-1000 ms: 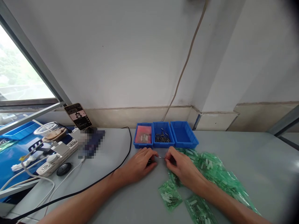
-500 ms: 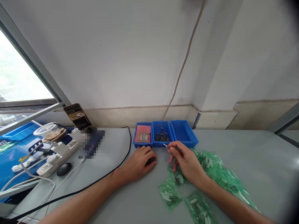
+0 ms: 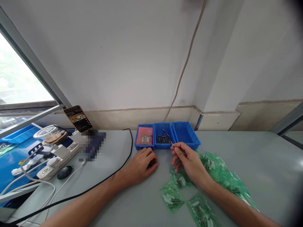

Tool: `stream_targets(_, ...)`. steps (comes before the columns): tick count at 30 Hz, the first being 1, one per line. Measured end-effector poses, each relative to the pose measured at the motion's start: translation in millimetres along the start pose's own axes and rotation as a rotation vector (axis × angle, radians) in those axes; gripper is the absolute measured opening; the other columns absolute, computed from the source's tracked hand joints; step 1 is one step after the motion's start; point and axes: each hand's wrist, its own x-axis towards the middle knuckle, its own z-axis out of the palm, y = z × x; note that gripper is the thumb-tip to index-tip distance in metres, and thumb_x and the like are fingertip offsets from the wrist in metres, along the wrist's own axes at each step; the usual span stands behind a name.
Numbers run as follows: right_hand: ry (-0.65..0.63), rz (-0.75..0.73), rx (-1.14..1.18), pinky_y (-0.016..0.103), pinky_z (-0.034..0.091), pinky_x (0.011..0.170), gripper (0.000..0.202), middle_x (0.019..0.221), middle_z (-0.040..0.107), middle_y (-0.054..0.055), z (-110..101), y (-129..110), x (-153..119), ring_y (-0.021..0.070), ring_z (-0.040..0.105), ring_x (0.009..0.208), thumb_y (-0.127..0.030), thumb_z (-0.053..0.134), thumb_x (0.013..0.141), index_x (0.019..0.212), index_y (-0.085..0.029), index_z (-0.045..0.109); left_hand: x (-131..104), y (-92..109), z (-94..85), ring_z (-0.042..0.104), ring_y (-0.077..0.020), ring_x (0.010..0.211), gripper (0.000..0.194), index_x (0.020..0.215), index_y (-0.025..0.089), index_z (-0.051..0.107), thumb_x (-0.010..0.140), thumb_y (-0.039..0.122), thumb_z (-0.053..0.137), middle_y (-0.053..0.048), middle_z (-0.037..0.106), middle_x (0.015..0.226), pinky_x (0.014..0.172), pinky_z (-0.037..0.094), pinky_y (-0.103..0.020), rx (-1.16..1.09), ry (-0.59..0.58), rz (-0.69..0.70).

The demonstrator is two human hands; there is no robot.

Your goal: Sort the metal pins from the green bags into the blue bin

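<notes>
My left hand (image 3: 144, 162) rests on the grey table in front of the left blue bin (image 3: 144, 147), its fingers curled over small dark pieces that are mostly hidden. My right hand (image 3: 186, 159) pinches a small thin metal piece (image 3: 173, 145) at the front right corner of the middle blue bin (image 3: 165, 146). Dark metal pins (image 3: 163, 138) lie in that bin. A pink packet (image 3: 144, 135) fills the left bin. Green bags of metal and white parts (image 3: 172, 197) lie below and beside my right hand.
The right blue bin (image 3: 186, 132) holds nothing visible. A larger green bag (image 3: 227, 176) stretches to the right. On the left are a black cable (image 3: 94, 189), a power strip (image 3: 47, 170), a black mouse (image 3: 64, 172) and a propped phone (image 3: 78, 118).
The metal piece in my right hand has turned and shifted slightly right, and less of it shows past the fingertips. My left hand has barely moved.
</notes>
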Motion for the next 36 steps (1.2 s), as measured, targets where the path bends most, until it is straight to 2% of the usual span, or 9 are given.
stream_targets(6,0.007,-0.055,-0.022,0.028,0.058,0.041,0.041,0.088,0.058,0.000,-0.9,0.0,-1.5,0.0169,0.064,0.063,-0.061,0.075,0.092,0.104,-0.024,0.062,-0.3,1.3,1.6,0.056,-0.0231,0.097,0.008,0.107,0.020,0.057,0.108,0.028,0.056,-0.007,0.059,0.108,0.087,0.049,-0.036,0.099,-0.010,0.031)
stream_targets(15,-0.010,-0.052,-0.071,0.027,0.057,0.042,0.042,0.080,0.057,-0.001,1.0,-4.3,-5.1,0.0163,0.061,0.060,-0.062,0.074,0.092,0.103,-0.023,0.062,-0.2,3.1,3.7,0.059,-0.0258,0.098,0.017,0.119,0.018,0.054,0.108,0.030,0.057,-0.008,0.060,0.111,0.086,0.052,-0.039,0.209,0.008,0.026)
stream_targets(25,-0.036,-0.075,-0.091,0.025,0.055,0.045,0.036,0.079,0.058,-0.002,-2.5,-5.8,-3.5,0.0164,0.063,0.063,-0.056,0.078,0.091,0.098,-0.024,0.065,-0.7,1.8,4.0,0.059,-0.0240,0.094,0.013,0.107,0.019,0.055,0.109,0.032,0.055,-0.007,0.059,0.108,0.080,0.051,-0.036,0.255,-0.012,0.034)
stream_targets(32,-0.025,-0.069,-0.093,0.027,0.055,0.046,0.042,0.075,0.062,-0.001,-2.5,-5.3,-2.3,0.0157,0.060,0.058,-0.063,0.074,0.092,0.101,-0.022,0.066,-0.2,1.2,3.7,0.059,-0.0237,0.092,0.015,0.107,0.019,0.055,0.109,0.034,0.055,-0.006,0.059,0.107,0.079,0.049,-0.036,0.275,-0.021,0.025)
stream_targets(36,-0.024,-0.081,-0.069,0.026,0.053,0.045,0.047,0.085,0.067,0.003,-3.1,-2.6,-2.1,0.0150,0.062,0.059,-0.066,0.069,0.094,0.104,-0.020,0.070,0.4,1.7,3.5,0.059,-0.0239,0.092,0.015,0.105,0.019,0.055,0.109,0.034,0.055,-0.006,0.060,0.105,0.078,0.048,-0.036,0.294,-0.020,0.032)
